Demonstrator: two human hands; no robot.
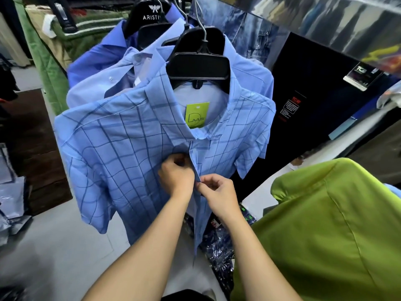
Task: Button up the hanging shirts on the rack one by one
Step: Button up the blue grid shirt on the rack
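A light blue checked short-sleeved shirt hangs at the front on a black hanger, with a lime green tag inside its collar. My left hand grips the left edge of its placket at chest height, fingers curled into the cloth. Just to the right and slightly lower, my right hand pinches the right placket edge between thumb and fingers. The two edges meet between my hands. Below them the shirt front hangs apart. Any button under my fingers is hidden.
Behind hang a pale blue shirt and a darker blue shirt on black hangers. A lime green shirt fills the lower right. Jeans hang at the back. Packed garments lie at left, beside a dark wooden cabinet.
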